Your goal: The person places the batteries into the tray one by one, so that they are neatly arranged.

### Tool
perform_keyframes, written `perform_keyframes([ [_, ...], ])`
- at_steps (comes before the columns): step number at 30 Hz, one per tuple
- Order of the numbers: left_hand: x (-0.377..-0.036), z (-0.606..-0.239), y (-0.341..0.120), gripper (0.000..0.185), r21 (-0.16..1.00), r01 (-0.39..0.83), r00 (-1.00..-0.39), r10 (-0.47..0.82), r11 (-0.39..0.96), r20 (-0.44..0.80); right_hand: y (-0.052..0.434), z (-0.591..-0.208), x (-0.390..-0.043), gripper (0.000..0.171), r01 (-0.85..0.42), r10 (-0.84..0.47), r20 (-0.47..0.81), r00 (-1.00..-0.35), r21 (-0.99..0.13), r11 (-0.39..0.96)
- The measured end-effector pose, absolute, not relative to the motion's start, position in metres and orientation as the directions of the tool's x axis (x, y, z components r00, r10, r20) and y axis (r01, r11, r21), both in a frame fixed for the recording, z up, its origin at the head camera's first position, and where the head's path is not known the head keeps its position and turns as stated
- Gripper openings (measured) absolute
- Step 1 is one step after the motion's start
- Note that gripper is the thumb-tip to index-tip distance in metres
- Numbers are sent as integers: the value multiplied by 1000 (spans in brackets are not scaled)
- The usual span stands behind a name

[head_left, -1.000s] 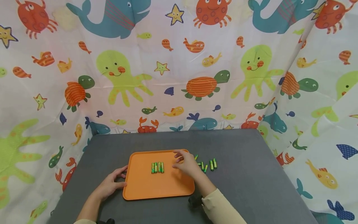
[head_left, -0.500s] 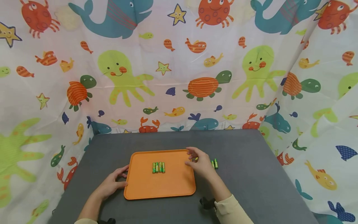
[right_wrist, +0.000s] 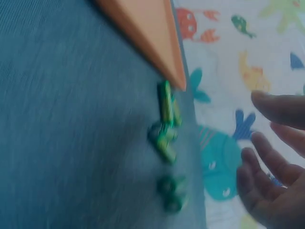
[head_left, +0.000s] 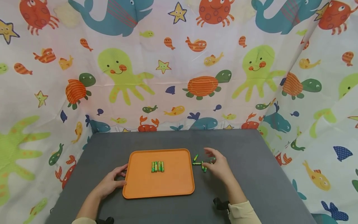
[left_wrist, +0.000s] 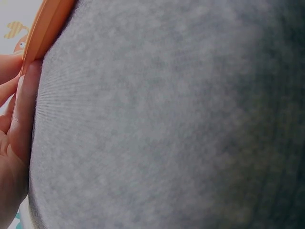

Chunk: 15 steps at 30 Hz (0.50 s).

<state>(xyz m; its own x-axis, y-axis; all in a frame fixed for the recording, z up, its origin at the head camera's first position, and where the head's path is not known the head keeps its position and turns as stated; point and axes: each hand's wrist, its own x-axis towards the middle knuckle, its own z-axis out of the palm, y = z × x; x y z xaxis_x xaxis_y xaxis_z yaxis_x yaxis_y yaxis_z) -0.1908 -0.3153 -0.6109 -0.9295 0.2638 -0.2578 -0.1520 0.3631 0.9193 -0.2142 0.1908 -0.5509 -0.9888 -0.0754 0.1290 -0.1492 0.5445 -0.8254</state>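
Note:
An orange tray [head_left: 170, 188] lies on the grey table, with several green-and-yellow batteries [head_left: 158, 166] side by side in a row on it. My left hand [head_left: 110, 183] rests against the tray's left edge, thumb and fingertips at the rim; the left wrist view has the thumb [left_wrist: 26, 109] right at the tray's edge. My right hand [head_left: 219, 163] hovers over loose batteries [head_left: 197, 163] to the right of the tray, covering some of them in the head view. Its fingers are spread in a loose curve with nothing between them. In the right wrist view, several loose batteries [right_wrist: 167, 102] lie near a tray corner.
A curtain [head_left: 179, 62] printed with sea animals hangs behind and along both sides of the grey table [head_left: 251, 186]. Black wrist straps [head_left: 221, 204] show at the forearms.
My right hand has moved right, from above the tray to above the loose batteries beside it. The left hand and the row of batteries have stayed in place.

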Motion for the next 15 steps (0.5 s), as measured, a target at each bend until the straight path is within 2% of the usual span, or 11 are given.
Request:
perform_keyframes([
  [9, -191, -615, -316, 82, 912, -168, -934, 235, 374, -268, 226, -575, -219, 75, -3, -5, 0, -1000, -780, 626],
  [15, -192, -612, -314, 81, 910, -172, -932, 237, 376, -274, 240, -591, -227, 80, 6, -49, -46, -998, -787, 617],
])
